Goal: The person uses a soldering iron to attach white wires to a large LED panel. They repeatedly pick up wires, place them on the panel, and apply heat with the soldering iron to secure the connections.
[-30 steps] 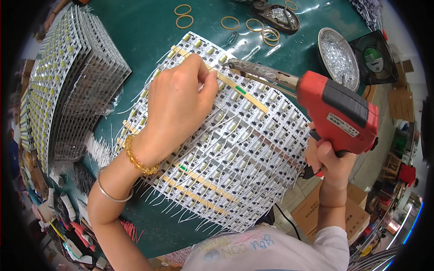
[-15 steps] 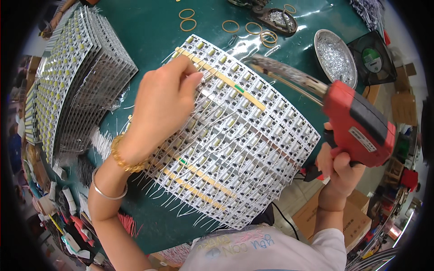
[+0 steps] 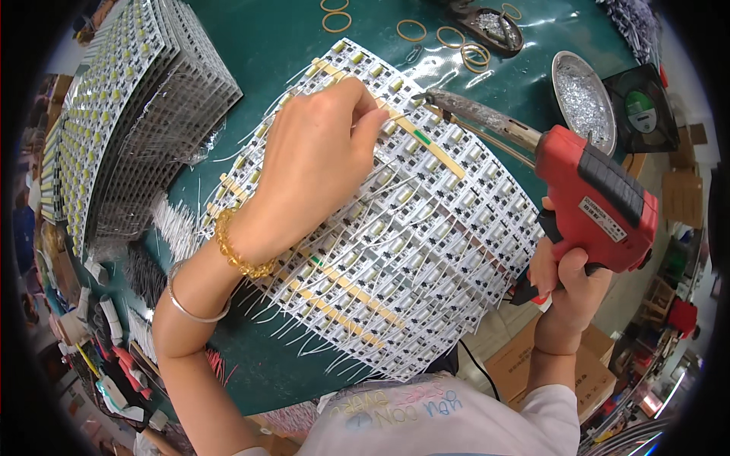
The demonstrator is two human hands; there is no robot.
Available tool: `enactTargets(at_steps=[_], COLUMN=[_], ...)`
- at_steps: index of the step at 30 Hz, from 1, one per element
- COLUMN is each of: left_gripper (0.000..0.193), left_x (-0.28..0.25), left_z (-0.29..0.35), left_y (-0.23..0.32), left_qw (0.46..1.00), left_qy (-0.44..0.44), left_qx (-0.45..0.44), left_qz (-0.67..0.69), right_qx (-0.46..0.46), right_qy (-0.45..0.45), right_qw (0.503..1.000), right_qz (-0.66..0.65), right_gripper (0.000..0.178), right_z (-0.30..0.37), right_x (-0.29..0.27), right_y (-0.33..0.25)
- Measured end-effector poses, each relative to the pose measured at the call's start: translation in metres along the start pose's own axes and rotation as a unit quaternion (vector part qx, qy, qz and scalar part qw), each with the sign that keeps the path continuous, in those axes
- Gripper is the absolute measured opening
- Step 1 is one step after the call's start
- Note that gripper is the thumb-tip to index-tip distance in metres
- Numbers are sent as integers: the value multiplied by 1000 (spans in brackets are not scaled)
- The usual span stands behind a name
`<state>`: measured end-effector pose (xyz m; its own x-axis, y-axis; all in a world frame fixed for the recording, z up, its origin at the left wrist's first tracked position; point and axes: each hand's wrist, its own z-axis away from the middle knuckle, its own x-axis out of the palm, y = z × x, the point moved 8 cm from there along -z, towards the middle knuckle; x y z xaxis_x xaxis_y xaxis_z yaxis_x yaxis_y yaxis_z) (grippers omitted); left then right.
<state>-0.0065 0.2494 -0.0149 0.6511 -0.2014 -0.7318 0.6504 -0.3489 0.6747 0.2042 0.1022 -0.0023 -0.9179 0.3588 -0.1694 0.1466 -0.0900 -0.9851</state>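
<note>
Lying in front of the person, the white board sheets (image 3: 487, 199) sit on the green table (image 3: 262, 45), with lots of thin white wires (image 3: 380, 225) across them. A yellow strip (image 3: 443, 156) runs near their far edge. The left hand (image 3: 315, 156) is over the sheets, fingers bent and thumb near the first finger; I can't tell if the tips pinch anything. On the right, the right hand (image 3: 578, 289) has its fingers wrapped around the handle of a red and black soldering gun (image 3: 597, 194). Its tip points over the far edge. Farther out are a tall board stack (image 3: 114, 114), gold-coloured rings (image 3: 411, 31), a metal bowl (image 3: 554, 82) of shiny bits and a black fan (image 3: 661, 102).
</note>
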Motion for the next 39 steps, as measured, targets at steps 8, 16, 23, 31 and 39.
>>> enactTargets(at_steps=[8,16,23,31,39], left_gripper=[17,20,21,20,20], left_x=[3,2,4,6,6], left_z=[0,-14,-14,-14,-13], left_y=[-2,-12,-12,-13,-12], left_qw=[1000,987,992,989,990], left_qy=[-23,-113,-104,-116,-107], left_qx=[8,-88,-61,-79,-78], left_qz=[20,74,30,43,46], right_qx=[7,-2,34,30,18], right_qy=[5,12,-11,-3,-3], right_qw=[1000,1000,999,999,1000], right_qz=[-17,-25,-35,-22,-25], right_gripper=[77,73,68,62,71], right_z=[-1,-4,-4,-2,-1], right_x=[5,5,5,4,3], right_y=[3,2,9,10,7])
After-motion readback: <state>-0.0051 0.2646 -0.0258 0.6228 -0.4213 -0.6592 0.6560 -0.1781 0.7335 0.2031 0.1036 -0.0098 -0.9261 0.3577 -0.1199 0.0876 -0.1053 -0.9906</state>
